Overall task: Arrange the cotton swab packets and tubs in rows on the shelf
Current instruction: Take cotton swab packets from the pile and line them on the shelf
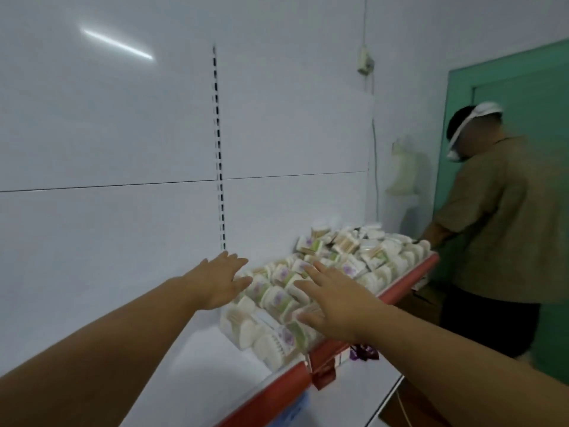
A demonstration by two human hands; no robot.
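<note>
Head view shows our left hand [220, 280] at the far left, fingers straight and a little spread, holding nothing. Its fingertips are at the left edge of the heap, and we cannot tell if they touch it. Between our two hands lie the cotton swab packets [271, 295], piled without order on the shelf [403, 286]. The heap reaches beyond our right hand toward what seem to be tubs [320, 231] at the back. Our right hand [331, 298] is flat and spread above the front packets, also holding nothing. We judge the packets light, thin and slippery in their plastic film, and easy to crush at the cotton ends, so we should take each by its long sides. Right of this hand, well apart, another person [505, 217] stands before a green door [548, 118].
</note>
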